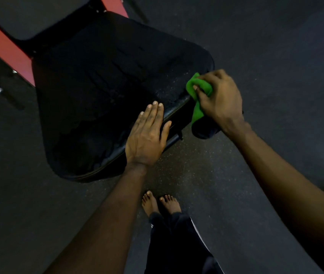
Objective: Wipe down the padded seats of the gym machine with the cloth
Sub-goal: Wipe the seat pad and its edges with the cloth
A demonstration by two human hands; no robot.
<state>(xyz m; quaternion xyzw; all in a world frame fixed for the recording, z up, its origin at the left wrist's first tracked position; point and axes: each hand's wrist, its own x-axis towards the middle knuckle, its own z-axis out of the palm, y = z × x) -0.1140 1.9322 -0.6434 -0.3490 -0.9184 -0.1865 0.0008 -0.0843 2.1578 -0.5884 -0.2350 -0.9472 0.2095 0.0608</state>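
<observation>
My right hand (219, 97): fingers (201, 94) curled round green cloth (196, 107), wiping seat (101, 86) edge. Left hand (147, 135) flat, fingers straight, pressing seat nearby. Next, I guess: rub cloth across top.

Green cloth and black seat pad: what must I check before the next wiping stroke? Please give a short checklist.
1. Right hand grips the green cloth: ok.
2. Cloth lies against the right edge of the black seat pad: ok.
3. Left hand rests flat on the pad's near edge: ok.
4. Pad surface clean: not ok, pale specks show near the near edge.
5. Cloth damp enough: cannot tell.
</observation>
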